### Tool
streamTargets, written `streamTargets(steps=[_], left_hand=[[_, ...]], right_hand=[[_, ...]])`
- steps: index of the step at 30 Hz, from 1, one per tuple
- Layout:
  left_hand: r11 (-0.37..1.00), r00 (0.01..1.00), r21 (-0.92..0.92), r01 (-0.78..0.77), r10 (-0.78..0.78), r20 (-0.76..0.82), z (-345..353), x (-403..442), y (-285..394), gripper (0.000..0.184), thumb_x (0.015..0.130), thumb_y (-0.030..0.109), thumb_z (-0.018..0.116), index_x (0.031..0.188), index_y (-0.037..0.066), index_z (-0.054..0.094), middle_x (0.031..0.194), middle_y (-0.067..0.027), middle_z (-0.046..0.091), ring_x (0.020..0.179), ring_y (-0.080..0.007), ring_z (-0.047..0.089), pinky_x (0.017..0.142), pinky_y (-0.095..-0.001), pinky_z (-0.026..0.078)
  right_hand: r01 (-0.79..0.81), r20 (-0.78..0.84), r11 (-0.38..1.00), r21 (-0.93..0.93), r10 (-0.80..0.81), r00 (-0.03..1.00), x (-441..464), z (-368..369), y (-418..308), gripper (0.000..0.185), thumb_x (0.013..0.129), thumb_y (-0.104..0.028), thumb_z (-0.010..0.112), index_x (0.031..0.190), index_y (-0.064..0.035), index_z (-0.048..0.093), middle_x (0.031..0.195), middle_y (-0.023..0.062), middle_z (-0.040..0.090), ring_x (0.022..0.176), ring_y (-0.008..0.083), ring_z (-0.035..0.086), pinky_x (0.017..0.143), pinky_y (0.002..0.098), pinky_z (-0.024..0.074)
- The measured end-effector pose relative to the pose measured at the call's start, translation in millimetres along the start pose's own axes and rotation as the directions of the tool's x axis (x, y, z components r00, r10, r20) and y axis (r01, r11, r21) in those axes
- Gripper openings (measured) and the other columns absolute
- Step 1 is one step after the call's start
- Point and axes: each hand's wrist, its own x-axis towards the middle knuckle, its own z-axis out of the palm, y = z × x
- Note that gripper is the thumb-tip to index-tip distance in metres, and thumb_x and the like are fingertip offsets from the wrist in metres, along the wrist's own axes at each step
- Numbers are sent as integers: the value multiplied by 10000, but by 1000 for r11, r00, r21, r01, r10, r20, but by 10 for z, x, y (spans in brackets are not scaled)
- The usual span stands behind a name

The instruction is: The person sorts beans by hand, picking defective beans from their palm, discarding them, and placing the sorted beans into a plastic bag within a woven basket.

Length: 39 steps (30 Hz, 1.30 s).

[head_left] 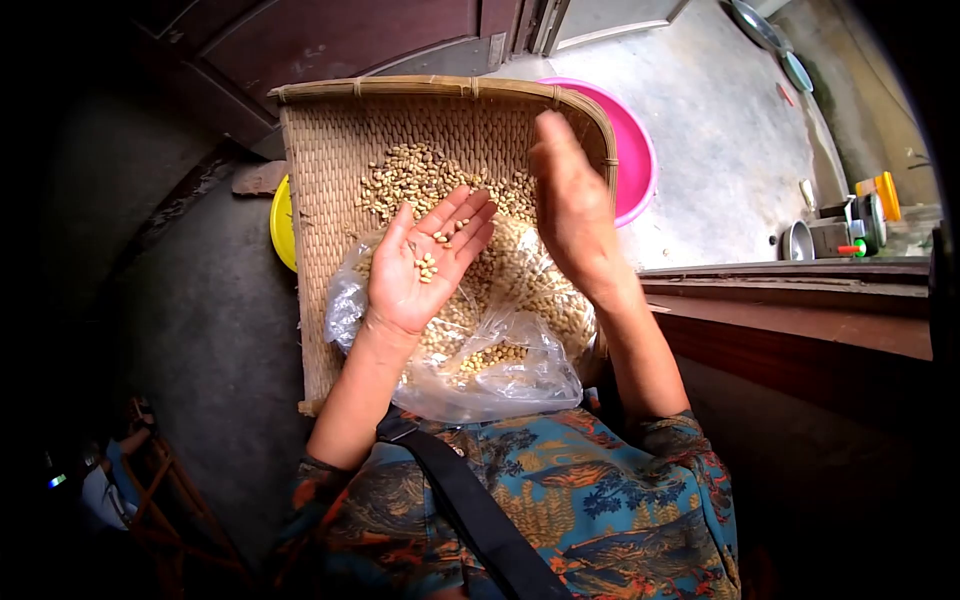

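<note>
My left hand (415,265) is palm up with its fingers stretched out, holding several small beans (427,268) on the palm and fingers. Beneath it, a clear plastic bag (510,370) full of tan beans lies in a woven bamboo winnowing basket (325,160). More loose beans (410,175), some darker, are spread on the basket's weave beyond the bag. My right hand (575,205) is raised above the basket's right side. It is seen edge-on, fingers stretched and slightly blurred, with nothing visible in it.
A pink basin (637,160) sits behind the basket's right corner, and a yellow rim (283,225) shows at its left. Dark wooden doors (340,40) stand at the back. A wooden ledge (790,320) runs along the right. Part of a person's leg (105,495) shows at lower left.
</note>
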Motion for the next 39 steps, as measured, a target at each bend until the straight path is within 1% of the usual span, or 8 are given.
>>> streamTargets(steps=[4, 9, 13, 17, 19, 21, 27, 39], left_hand=[[996, 1000, -84, 7, -7, -5, 6, 6, 15, 593, 1054, 351, 335, 1420, -116, 340, 1514, -297, 299, 1451, -407, 223, 1216, -501, 181], [996, 999, -83, 12, -7, 52, 56, -2, 25, 659, 1049, 413, 327, 1439, -117, 295, 1527, -307, 258, 1456, -409, 208, 1216, -496, 179], [998, 996, -64, 8, -2, 85, 88, 17, 9, 717, 1041, 463, 316, 1455, -119, 250, 1537, -312, 225, 1457, -408, 202, 1213, -494, 190], [1000, 989, 1, 28, -28, 143, 72, 3, 13, 771, 1029, 526, 276, 1488, -90, 206, 1553, -284, 226, 1464, -378, 210, 1197, -474, 222], [997, 990, 72, 19, -28, 136, 50, -8, 24, 814, 1014, 573, 248, 1503, -75, 184, 1559, -265, 237, 1463, -360, 226, 1194, -465, 222], [992, 994, 127, 1, -15, 106, 107, -16, 2, 831, 1007, 589, 241, 1504, -74, 180, 1557, -261, 247, 1461, -357, 237, 1194, -463, 219], [973, 998, 231, -26, 13, 58, 171, -49, -9, 834, 1006, 601, 188, 1490, -75, 245, 1522, -254, 334, 1436, -346, 299, 1195, -449, 217], [989, 999, 147, -23, 20, 26, 83, 2, -53, 782, 1024, 551, 233, 1477, -85, 261, 1503, -263, 356, 1420, -342, 331, 1195, -446, 235]], right_hand=[[-241, -174, 967, 87, 253, 952, 107, -442, 388, 503, 895, 80, 451, 1396, 55, 424, 1207, 269, 601, 1076, 412, 617, 923, 442, 507], [-171, -264, 831, -529, 30, 964, 3, -613, 857, 384, 942, -126, 600, 1317, -57, 560, 1249, 241, 592, 1180, 360, 569, 971, 456, 462], [38, -104, 989, 145, -23, 994, -71, -486, 12, 220, 819, 32, 715, 1027, -26, 676, 1024, 119, 691, 891, 245, 671, 768, 332, 536], [-7, 137, 917, 399, -52, 989, -236, -138, -401, 181, 802, 70, 703, 954, -19, 660, 860, 121, 666, 741, 257, 657, 646, 332, 526], [-33, 218, 932, 360, -50, 975, -291, -36, -480, 138, 801, 42, 701, 914, -12, 644, 825, 135, 640, 752, 308, 647, 648, 364, 514], [-8, 244, 934, 358, -85, 966, -307, 41, -502, 186, 815, 50, 713, 986, -11, 671, 878, 92, 664, 735, 179, 640, 614, 291, 509], [4, 261, 941, 340, -98, 960, -264, 181, -616, 191, 783, -8, 699, 961, -7, 630, 886, 158, 634, 774, 369, 638, 674, 424, 515], [-133, 509, 973, 191, 18, 860, -88, 184, -657, 176, 823, 0, 683, 995, -4, 648, 832, 159, 679, 755, 260, 682, 679, 355, 533]])
